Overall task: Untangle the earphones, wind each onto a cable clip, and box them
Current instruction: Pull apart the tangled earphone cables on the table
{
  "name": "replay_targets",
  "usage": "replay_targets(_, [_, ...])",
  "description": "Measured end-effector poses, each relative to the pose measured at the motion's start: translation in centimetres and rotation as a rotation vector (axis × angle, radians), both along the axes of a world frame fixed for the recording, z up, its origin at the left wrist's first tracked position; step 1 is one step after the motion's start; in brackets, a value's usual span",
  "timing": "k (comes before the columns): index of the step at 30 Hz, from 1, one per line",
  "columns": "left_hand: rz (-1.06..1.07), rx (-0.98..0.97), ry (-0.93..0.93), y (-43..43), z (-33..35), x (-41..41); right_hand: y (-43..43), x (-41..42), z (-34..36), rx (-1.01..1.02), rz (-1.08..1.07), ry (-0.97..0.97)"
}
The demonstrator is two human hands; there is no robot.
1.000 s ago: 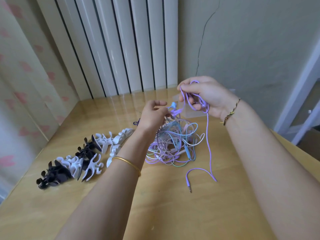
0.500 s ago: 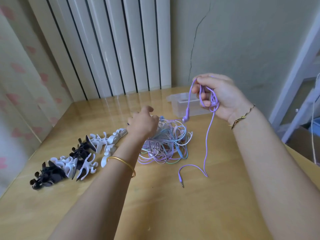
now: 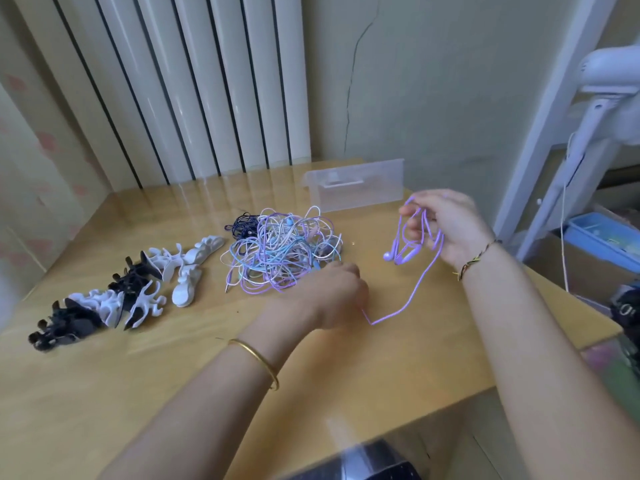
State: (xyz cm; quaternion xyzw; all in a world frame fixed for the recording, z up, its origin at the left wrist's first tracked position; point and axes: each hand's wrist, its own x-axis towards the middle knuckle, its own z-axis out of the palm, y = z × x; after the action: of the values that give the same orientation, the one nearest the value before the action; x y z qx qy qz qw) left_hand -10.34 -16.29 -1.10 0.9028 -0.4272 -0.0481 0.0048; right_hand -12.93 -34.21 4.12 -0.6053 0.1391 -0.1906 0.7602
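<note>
From my remote seat I see the right hand point(image 3: 446, 230) raised a little above the table point(image 3: 173, 393), its fingers curled round several loops of the purple earphone point(image 3: 420, 268), so this hand has a firm hold on it. The two buds hang just below the fingers, and the rest of the cable drops to the table top and runs in a curve toward the left hand point(image 3: 332, 296). The left hand lies low, at the near right edge of the tangle of earphones point(image 3: 280, 254), with its back to the camera and its fingers bent under. The purple cable ends right at this hand (whether the fingers pinch it or only lie beside it, I cannot tell). The tangle, in purple, blue, white and dark cords, sits in the middle of the table. Behind it, by the wall, stands the clear box point(image 3: 356, 188), apart from the tangle. To the left lie the cable clips point(image 3: 138, 289), black and white, in a loose row.
</note>
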Motion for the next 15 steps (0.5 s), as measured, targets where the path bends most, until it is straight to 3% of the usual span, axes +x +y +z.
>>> replay_targets(6, [0.025,-0.069,-0.042,0.1,-0.8,-0.5,-1.9,1.5,-2.4,-0.249,-0.004,0.220])
replay_targets(11, [0.044,0.012,-0.140,-0.5,-0.7,-0.7,-2.8,3.0,-3.4,-0.656,-0.119,0.289])
replay_targets(15, [0.030,0.067,-0.160,-0.6,-0.3,-1.3,-3.1,3.0,-3.1,-0.867,-0.156,0.452])
